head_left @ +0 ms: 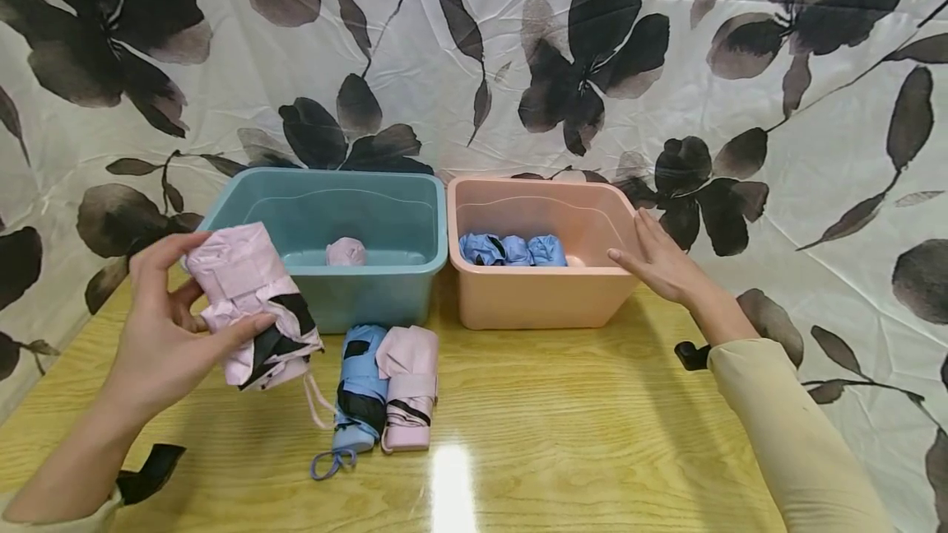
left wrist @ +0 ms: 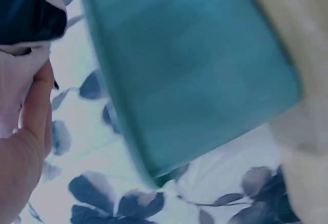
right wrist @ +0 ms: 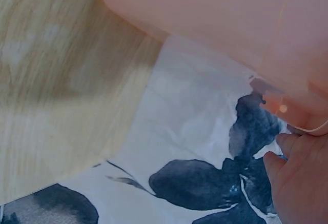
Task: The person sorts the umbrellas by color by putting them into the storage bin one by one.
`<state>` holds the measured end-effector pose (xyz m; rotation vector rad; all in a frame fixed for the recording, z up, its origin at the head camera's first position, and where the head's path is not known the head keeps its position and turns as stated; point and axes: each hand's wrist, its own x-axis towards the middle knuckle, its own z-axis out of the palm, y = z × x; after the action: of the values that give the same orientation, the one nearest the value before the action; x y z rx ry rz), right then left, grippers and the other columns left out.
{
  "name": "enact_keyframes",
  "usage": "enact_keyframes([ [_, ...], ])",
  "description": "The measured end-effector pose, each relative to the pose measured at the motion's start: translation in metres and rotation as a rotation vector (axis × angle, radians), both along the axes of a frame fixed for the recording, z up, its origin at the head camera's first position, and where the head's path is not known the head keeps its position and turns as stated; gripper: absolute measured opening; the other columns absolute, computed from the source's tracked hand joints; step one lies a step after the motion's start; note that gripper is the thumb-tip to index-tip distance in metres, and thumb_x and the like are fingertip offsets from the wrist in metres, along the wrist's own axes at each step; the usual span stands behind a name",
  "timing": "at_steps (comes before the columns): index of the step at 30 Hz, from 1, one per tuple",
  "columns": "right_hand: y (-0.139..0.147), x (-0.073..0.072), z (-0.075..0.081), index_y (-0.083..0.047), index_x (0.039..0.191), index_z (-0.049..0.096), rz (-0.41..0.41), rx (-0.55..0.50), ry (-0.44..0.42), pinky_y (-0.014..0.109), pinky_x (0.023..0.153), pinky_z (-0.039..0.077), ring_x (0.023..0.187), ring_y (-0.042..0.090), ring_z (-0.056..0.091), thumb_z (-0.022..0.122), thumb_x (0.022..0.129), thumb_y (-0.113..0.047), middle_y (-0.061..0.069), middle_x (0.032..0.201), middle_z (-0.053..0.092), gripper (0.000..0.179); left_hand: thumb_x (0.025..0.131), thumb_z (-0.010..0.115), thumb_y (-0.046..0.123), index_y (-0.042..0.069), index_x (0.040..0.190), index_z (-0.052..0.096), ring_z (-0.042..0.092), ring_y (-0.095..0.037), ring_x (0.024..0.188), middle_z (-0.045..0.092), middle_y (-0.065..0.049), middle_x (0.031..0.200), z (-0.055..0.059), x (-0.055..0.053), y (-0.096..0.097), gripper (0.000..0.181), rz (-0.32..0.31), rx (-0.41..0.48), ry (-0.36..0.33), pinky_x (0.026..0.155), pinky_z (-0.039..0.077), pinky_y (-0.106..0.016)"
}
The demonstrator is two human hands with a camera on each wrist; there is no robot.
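My left hand [head_left: 159,327] grips a folded pink umbrella [head_left: 248,294] with black patches, thumb in front, held up before the left end of the teal bin [head_left: 370,294]. Its white wrist cord dangles below. In the left wrist view part of that pink umbrella [left wrist: 15,80] shows at the left edge. Straight-fingered, my right hand [head_left: 666,261] rests at the right rim of the peach bin [head_left: 541,303]. One pink umbrella [head_left: 346,252] lies inside the teal bin, and several blue umbrellas [head_left: 516,250] lie in the peach one.
On the wooden table [head_left: 548,418], a folded blue umbrella [head_left: 360,393] and a folded pink umbrella [head_left: 410,389] lie side by side in front of the teal bin. The two bins stand next to each other against a floral cloth [head_left: 474,48] hanging behind.
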<state>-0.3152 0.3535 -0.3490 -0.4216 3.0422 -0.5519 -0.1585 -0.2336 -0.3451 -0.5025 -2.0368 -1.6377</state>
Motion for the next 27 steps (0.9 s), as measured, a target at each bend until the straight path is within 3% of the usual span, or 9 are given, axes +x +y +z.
enact_keyframes([
  [2,0.001,0.000,0.000,0.001,0.164,-0.006,-0.001,-0.002,-0.004,0.063,0.126,0.005,0.160,0.038,-0.008,0.043,0.105,-0.062,0.018,0.173,-0.011,0.098,0.061,0.070,-0.041,0.009,0.155,0.036,0.059,-0.016,0.111,0.021,-0.003,0.151,0.012,-0.007,0.000,0.112,0.018,0.082,0.047,0.073,0.058,-0.014],
  [7,0.002,0.000,-0.001,-0.001,0.164,-0.008,-0.008,-0.011,-0.016,0.064,0.126,0.004,0.160,0.037,-0.009,0.042,0.105,-0.063,0.017,0.173,-0.013,0.099,0.067,0.077,-0.029,0.018,0.156,0.033,0.057,-0.017,0.116,0.023,0.000,0.153,0.032,-0.029,-0.003,0.110,0.287,-0.001,0.096,0.082,0.054,-0.010],
  [9,0.001,0.000,-0.001,-0.001,0.164,-0.008,-0.009,-0.014,-0.018,0.064,0.126,0.004,0.160,0.037,-0.009,0.042,0.105,-0.063,0.016,0.173,-0.013,0.099,0.071,0.081,-0.021,0.022,0.156,0.032,0.056,-0.017,0.117,0.023,0.002,0.153,0.035,-0.040,-0.006,0.107,0.390,-0.038,0.101,0.084,0.053,-0.009],
  [13,-0.001,-0.001,-0.001,-0.001,0.164,-0.008,-0.010,-0.015,-0.020,0.064,0.126,0.005,0.160,0.038,-0.009,0.042,0.105,-0.063,0.017,0.173,-0.013,0.099,0.076,0.086,-0.007,0.026,0.155,0.033,0.051,-0.013,0.124,0.024,0.008,0.151,0.034,-0.063,-0.012,0.100,0.503,-0.037,0.105,0.088,0.052,-0.011],
  [15,-0.001,-0.001,-0.001,-0.001,0.164,-0.008,-0.011,-0.013,-0.022,0.064,0.126,0.005,0.160,0.039,-0.008,0.042,0.105,-0.063,0.017,0.173,-0.012,0.100,0.076,0.088,-0.002,0.026,0.154,0.035,0.045,-0.008,0.128,0.025,0.010,0.150,0.034,-0.074,-0.014,0.099,0.539,-0.060,0.119,0.094,0.047,-0.011],
  [19,-0.001,-0.001,-0.002,0.000,0.164,-0.006,-0.019,-0.008,-0.022,0.064,0.126,0.005,0.160,0.040,-0.006,0.042,0.105,-0.063,0.018,0.173,-0.012,0.100,0.076,0.090,0.003,0.027,0.154,0.036,0.038,-0.001,0.126,0.024,0.012,0.149,0.034,-0.094,-0.014,0.098,0.541,-0.131,0.127,0.096,0.039,-0.014],
  [22,-0.001,-0.001,-0.002,0.000,0.164,-0.006,-0.025,-0.008,-0.025,0.064,0.126,0.006,0.160,0.040,-0.005,0.042,0.105,-0.064,0.018,0.173,-0.011,0.100,0.077,0.091,0.008,0.026,0.156,0.036,0.039,-0.001,0.114,0.025,0.008,0.149,0.034,-0.108,-0.014,0.098,0.519,-0.227,0.077,0.091,0.037,-0.015],
  [24,-0.002,-0.001,-0.001,0.000,0.164,-0.006,-0.028,-0.011,-0.029,0.065,0.126,0.006,0.160,0.041,-0.005,0.042,0.104,-0.064,0.018,0.173,-0.012,0.101,0.078,0.091,0.011,0.022,0.158,0.036,0.039,-0.007,0.111,0.025,0.000,0.151,0.033,-0.117,-0.014,0.097,0.496,-0.312,0.024,0.091,0.035,-0.018],
  [27,-0.002,0.000,0.000,-0.001,0.165,-0.007,-0.027,-0.012,-0.031,0.065,0.125,0.006,0.160,0.040,-0.006,0.042,0.104,-0.065,0.017,0.174,-0.013,0.100,0.079,0.091,0.011,0.012,0.160,0.033,0.040,-0.026,0.123,0.021,-0.016,0.153,0.031,-0.129,-0.017,0.099,0.415,-0.406,-0.051,0.108,0.038,-0.032],
])
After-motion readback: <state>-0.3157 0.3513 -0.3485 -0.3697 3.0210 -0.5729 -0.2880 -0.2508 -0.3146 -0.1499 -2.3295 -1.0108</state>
